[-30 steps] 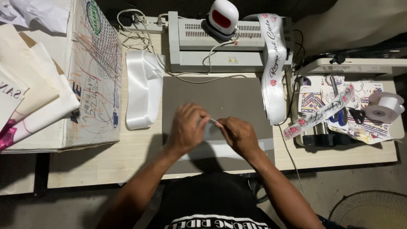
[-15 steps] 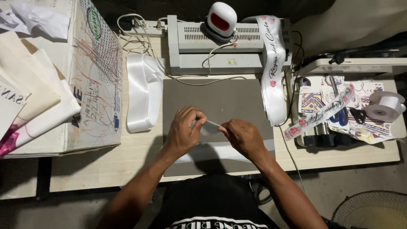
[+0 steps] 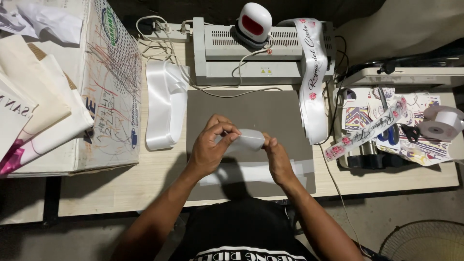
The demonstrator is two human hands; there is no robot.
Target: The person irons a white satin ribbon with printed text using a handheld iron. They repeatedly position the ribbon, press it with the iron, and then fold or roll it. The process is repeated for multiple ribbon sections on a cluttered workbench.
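Single head view, looking steeply down from above near edge of table [image 3: 145, 179], close, facing far edge.

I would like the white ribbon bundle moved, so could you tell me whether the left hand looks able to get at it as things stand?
Probably yes, once freed: the left hand now pinches a translucent strip, but the white ribbon bundle lies just beyond it with only bare table between.

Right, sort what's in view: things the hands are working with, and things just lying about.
In hand:
left hand
right hand
translucent strip held between them
grey mat beneath

Lying about:
folded white satin ribbon
printed sash
laminator
small heat press
ribbon roll
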